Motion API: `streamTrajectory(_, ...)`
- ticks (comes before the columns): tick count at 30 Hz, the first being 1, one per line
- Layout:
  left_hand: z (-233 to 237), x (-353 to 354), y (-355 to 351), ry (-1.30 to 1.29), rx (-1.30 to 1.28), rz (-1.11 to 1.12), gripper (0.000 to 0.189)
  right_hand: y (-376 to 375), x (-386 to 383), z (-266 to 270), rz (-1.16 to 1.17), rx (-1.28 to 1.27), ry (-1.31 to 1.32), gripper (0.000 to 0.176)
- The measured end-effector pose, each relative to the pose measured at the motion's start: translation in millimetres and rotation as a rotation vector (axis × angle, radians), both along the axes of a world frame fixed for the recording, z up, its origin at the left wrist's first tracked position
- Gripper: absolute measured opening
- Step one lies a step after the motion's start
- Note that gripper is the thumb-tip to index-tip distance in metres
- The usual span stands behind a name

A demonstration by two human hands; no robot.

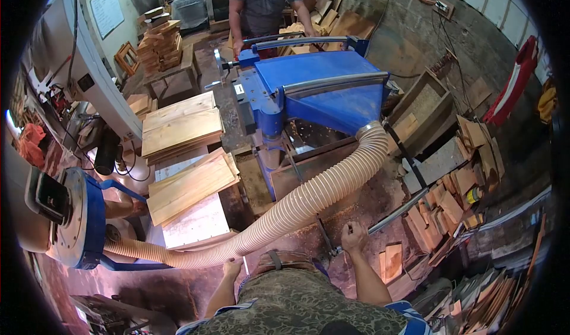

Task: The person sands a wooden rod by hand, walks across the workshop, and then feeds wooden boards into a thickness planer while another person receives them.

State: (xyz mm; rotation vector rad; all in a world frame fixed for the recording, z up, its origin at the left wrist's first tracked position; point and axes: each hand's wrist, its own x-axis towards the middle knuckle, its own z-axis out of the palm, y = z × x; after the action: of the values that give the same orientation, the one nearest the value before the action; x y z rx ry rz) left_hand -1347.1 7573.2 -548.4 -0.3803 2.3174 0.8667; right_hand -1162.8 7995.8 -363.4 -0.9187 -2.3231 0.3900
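My left hand (233, 268) is closed at the lower middle, just below the ribbed hose (285, 213); a thin white strip stands beside its fingers, and I cannot make out what it grips. My right hand (354, 237) is curled closed to the right of my body, near the end of a metal roller bar (396, 211); whether it holds anything is too small to tell. Ahead, the hose joins the hood of a blue machine (320, 73). Flat wooden boards (191, 183) lie stacked to the left of the hose.
A co-worker (264, 5) stands behind the machine, hands near its far side. Another board stack (181, 124) and a blue dust collector (89, 219) are at the left. Wood offcuts (442, 210) and a wooden trough (421, 109) lie at the right.
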Motion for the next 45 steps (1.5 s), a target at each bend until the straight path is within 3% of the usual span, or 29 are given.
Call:
streamTrajectory(21, -8.6, 12.9, -4.0, 0.026, -0.054, -0.173, 0.072, 3.6, -0.3, -6.7, -0.02, 0.01, -0.026, 0.012)
streamTrajectory(34, 27.1, 6.9, 13.9, -0.023, -0.06, -0.181, 0.071, 1.2, -0.9, -5.3, -0.026, 0.009, 0.013, 0.012)
streamTrajectory(45, -0.2, 0.9, 5.3, -0.018, -0.069, -0.228, 0.071, 0.4, -0.7, -4.0, -0.025, -0.004, 0.005, 0.01)
